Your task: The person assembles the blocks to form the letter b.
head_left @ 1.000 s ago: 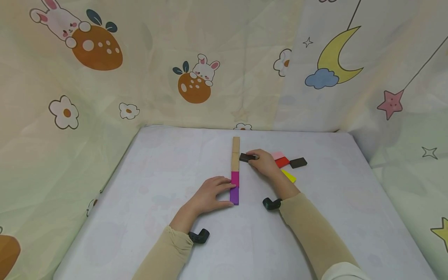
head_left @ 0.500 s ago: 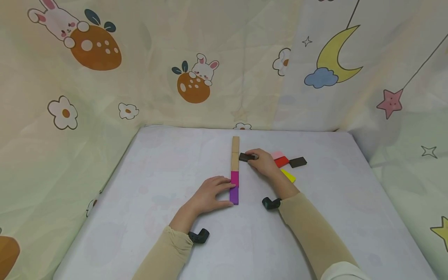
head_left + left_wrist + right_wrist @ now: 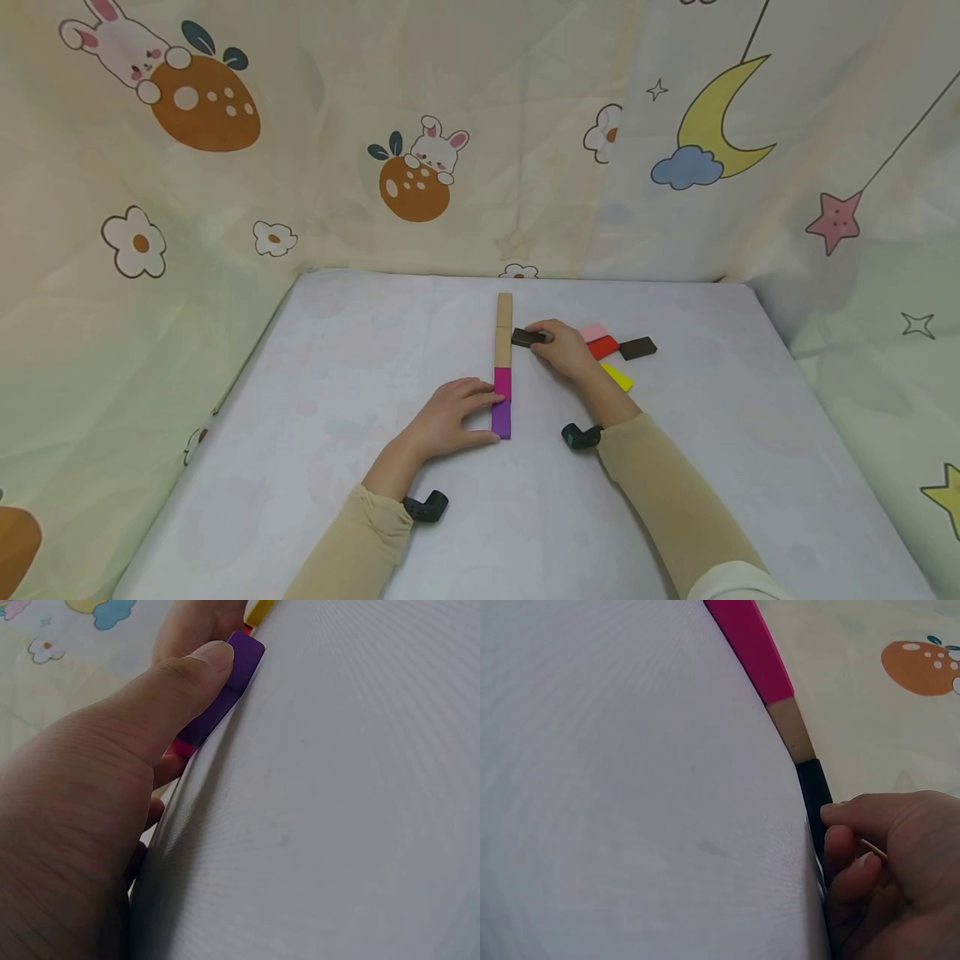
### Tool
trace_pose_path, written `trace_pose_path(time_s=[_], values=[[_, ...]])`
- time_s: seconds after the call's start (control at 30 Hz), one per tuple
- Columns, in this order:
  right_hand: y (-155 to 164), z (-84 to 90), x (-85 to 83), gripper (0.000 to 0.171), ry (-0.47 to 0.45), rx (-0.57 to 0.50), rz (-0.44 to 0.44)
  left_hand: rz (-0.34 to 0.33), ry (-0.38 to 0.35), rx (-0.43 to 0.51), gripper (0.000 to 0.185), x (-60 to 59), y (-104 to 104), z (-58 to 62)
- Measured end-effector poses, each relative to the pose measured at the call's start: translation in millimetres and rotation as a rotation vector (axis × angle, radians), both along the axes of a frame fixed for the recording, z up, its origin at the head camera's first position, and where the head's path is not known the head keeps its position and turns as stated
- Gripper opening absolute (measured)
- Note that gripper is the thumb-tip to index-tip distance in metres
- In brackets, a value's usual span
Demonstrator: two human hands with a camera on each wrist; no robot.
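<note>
Two bare hands, left hand [image 3: 450,417], right hand [image 3: 564,350], long beige sleeves [image 3: 660,487] to the wrists, small black wrist cameras [image 3: 427,506] (one behind each hand)

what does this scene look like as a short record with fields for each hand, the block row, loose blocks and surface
left hand: left hand rests against the purple block and magenta block, thumb on the purple one
right hand: right hand pinches a black block beside the row
block row: purple, magenta, then two tan blocks, end to end in a straight line
loose blocks: pink block, red block, yellow block, second black block, right of the right hand
surface: white table, cartoon-print cloth behind
</note>
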State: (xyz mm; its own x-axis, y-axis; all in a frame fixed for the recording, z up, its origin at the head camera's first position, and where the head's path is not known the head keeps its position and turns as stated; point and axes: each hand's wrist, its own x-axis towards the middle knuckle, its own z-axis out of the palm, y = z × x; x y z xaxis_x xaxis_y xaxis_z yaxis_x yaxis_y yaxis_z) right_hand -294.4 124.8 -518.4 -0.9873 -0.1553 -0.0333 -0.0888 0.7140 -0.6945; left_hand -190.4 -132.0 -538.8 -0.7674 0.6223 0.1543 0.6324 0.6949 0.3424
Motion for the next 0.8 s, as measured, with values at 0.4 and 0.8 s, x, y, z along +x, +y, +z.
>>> trace_pose_path(time_s=[0.4,0.8], values=[[10,4.8,10.8,0.038,-0.030,-0.028,-0.014,0.010,-0.024,0.003,0.064,1.2,0,2.1],[57,26.9,73.7,0.034,-0.013,-0.077,0.006,0.004,-0.033,0.008,0.063,3.7,1,7.2]])
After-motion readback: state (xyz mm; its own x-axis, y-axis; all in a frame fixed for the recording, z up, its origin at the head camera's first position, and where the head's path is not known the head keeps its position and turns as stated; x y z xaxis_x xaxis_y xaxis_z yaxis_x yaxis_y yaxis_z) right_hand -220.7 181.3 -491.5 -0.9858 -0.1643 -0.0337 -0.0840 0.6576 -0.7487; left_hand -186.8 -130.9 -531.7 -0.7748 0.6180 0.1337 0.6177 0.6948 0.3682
